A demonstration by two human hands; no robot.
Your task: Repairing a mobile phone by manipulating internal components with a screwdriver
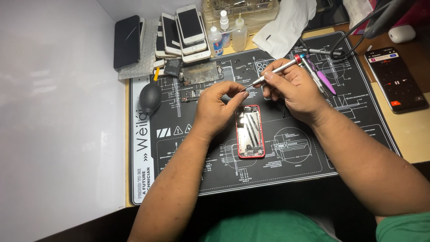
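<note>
Red-framed opened phone [250, 131] lies flat on the black repair mat [286, 161], interior facing up, just below both hands and roughly at the mat's centre. Left hand [218, 106] hovers over the phone's top edge; thumb and forefinger are pressed together, apparently on something very small, too small to identify. Right hand [293, 87] pinches a silver precision screwdriver [275, 71] between thumb and fingers, tip angled down-left toward the left fingertips, red-ringed cap pointing up-right. Further tools, including a purple-handled one [326, 82], lie on the mat just right of that hand.

Mid-distance, left: black rubber air blower [150, 97] on the mat's edge; a bare circuit board [199, 71] beside it. Right, off the mat: dark phone [394, 79] with lit screen.

Far edge: stack of phones [188, 33], two small dropper bottles [227, 33], crumpled white cloth [284, 27].
</note>
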